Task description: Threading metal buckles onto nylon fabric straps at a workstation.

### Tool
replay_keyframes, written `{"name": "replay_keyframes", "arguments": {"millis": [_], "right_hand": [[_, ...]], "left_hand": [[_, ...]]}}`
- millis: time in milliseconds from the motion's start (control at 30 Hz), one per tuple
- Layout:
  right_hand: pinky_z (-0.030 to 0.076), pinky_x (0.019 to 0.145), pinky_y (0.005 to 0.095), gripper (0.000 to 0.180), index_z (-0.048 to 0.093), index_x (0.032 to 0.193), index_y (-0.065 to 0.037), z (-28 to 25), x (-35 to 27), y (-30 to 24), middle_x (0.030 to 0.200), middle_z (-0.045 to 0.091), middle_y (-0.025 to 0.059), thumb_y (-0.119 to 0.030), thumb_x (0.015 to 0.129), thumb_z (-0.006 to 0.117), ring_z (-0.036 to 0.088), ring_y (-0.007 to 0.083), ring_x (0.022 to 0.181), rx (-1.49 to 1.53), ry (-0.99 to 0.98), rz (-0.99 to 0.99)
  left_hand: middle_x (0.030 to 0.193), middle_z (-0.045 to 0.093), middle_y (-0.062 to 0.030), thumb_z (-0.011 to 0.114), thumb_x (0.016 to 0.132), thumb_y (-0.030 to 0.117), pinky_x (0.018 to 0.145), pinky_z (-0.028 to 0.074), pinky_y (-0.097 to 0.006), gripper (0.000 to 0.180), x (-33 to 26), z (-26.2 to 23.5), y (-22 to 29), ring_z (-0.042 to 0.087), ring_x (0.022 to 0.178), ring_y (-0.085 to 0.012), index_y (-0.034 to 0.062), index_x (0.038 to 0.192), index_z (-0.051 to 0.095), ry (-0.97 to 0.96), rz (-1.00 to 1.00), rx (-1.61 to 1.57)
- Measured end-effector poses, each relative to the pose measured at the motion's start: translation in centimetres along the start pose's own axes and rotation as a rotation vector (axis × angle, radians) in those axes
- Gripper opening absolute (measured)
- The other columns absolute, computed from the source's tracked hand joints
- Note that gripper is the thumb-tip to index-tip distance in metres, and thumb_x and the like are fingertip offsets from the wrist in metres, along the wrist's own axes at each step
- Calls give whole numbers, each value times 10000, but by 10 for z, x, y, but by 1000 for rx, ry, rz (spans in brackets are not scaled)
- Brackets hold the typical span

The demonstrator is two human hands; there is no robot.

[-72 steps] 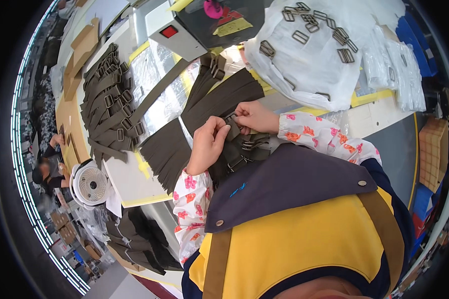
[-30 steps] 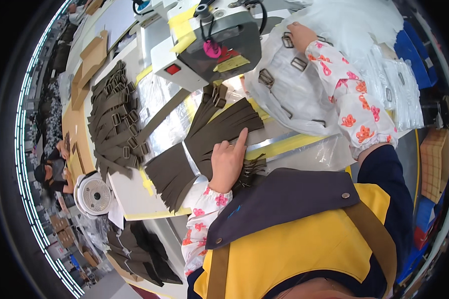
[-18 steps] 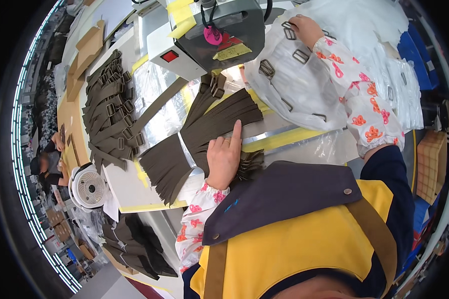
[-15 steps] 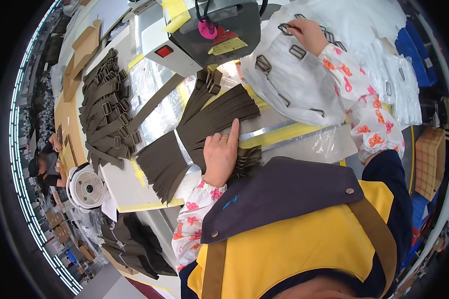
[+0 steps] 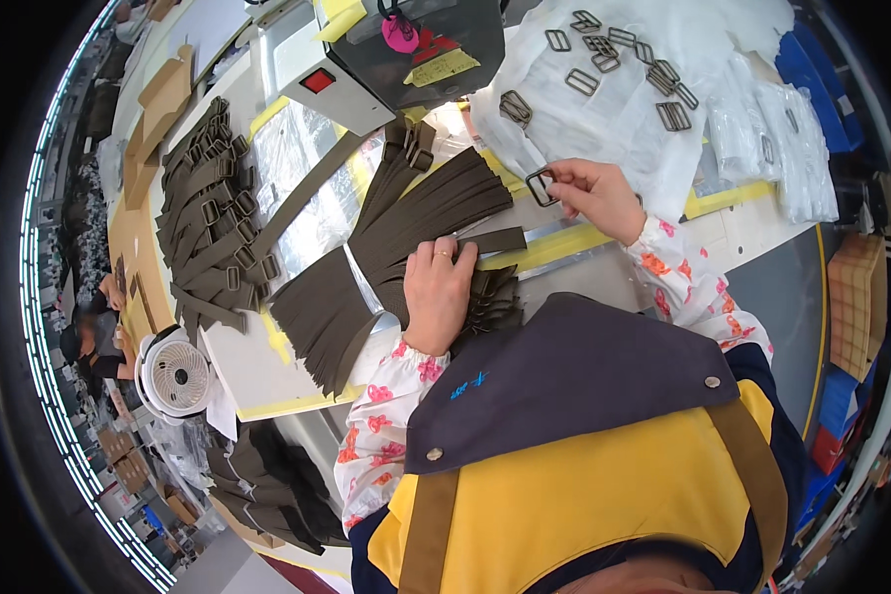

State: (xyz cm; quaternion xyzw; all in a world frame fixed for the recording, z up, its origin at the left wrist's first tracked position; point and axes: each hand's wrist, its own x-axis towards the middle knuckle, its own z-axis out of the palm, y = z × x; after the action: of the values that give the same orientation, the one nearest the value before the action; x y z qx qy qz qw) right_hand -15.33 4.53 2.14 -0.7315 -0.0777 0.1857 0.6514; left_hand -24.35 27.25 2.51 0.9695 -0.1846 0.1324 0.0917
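Note:
My right hand [image 5: 600,201] pinches a dark metal strap slider [image 5: 540,187], a rectangular buckle, over the near edge of a white plastic sheet. Left of it, my left hand [image 5: 439,295] has its fingers curled on a brown webbing strap [image 5: 497,241], whose end sticks out to the right toward the slider. Slider and strap end are apart. Under and beside my left hand lies a fanned bundle of similar brown straps [image 5: 436,203], bound with a pale band [image 5: 363,280]. Several loose sliders [image 5: 582,82] are scattered on the white plastic sheet [image 5: 535,84].
A grey machine [image 5: 416,54] stands at the table's far side. Straps fitted with buckles [image 5: 213,213] are heaped at the left, beside a white fan [image 5: 175,374]. Blue bins [image 5: 812,89] stand at far right. Another person's arm [image 5: 119,356] shows at far left.
My right hand has come back toward me from the sliders, bringing one with it. My left index finger has drawn in, and one strap end now juts out rightward from the bundle.

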Motion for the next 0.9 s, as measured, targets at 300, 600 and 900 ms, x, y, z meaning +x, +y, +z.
{"name": "replay_keyframes", "arguments": {"millis": [300, 600, 900], "right_hand": [[427, 486, 182, 169, 558, 972, 26, 32, -7, -1, 697, 568, 8, -63, 829, 545, 503, 43, 542, 271, -128, 118], [414, 445, 188, 108, 525, 898, 14, 74, -1, 2, 620, 540, 16, -61, 821, 523, 513, 61, 487, 267, -222, 187], [393, 422, 189, 99, 517, 861, -7, 76, 11, 3, 607, 527, 11, -77, 801, 552, 496, 61, 475, 142, -293, 119]], "left_hand": [[704, 562, -137, 540, 790, 100, 572, 436, -338, 125, 31, 12, -18, 559, 636, -284, 24, 885, 572, -119, -82, -582], [675, 522, -129, 474, 864, 103, 580, 417, -292, 117, 23, 2, -18, 523, 602, -228, 2, 865, 532, -94, -269, -970], [783, 544, -91, 547, 809, 83, 648, 403, -276, 141, 21, -8, -18, 500, 709, -196, 45, 941, 576, 47, -239, -942]]}}
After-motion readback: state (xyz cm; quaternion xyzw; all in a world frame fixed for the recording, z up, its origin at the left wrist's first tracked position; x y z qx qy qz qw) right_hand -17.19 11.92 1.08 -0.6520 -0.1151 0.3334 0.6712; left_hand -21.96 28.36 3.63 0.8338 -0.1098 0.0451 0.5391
